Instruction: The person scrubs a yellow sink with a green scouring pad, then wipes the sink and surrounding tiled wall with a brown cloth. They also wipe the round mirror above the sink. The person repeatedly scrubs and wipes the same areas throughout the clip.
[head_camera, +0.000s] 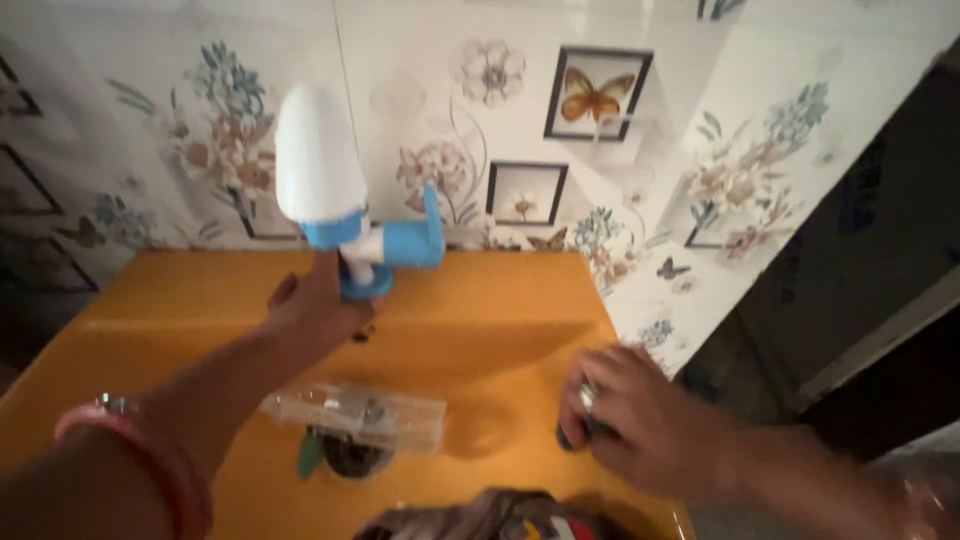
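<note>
Taking the orange basin (520, 300) as the landmark: at its near edge, lowest in the view, lies a crumpled cloth or bag (500, 515) of dark and mixed colours, only partly seen. On the near right part of the basin rests the right hand (640, 415). Its grip is pressed together around a small dark and silvery metal part (583, 410); the fingers hide most of this part, so I cannot tell its exact shape. Near the middle of the basin, over the dark drain hole (350, 458), lies a clear plastic packet (355, 415) with small fittings inside.

Further back, at the rear ledge of the basin, stands the blue and white plastic tap (345, 200), upright against the flowered wall tiles (600, 130). The left hand (320, 310), with a pink bangle (140, 440) on its wrist, holds the tap at its blue base; the grip is closed about the lower stem, thumb on one side.

The tap looks light and stiff, with a smooth surface that may be slippery if wet, and plastic thread can be damaged by much force. I judge the base collar is the best place to hold it, not the long white handle. The metal part seems small and hard, easy to drop into the drain.
</note>
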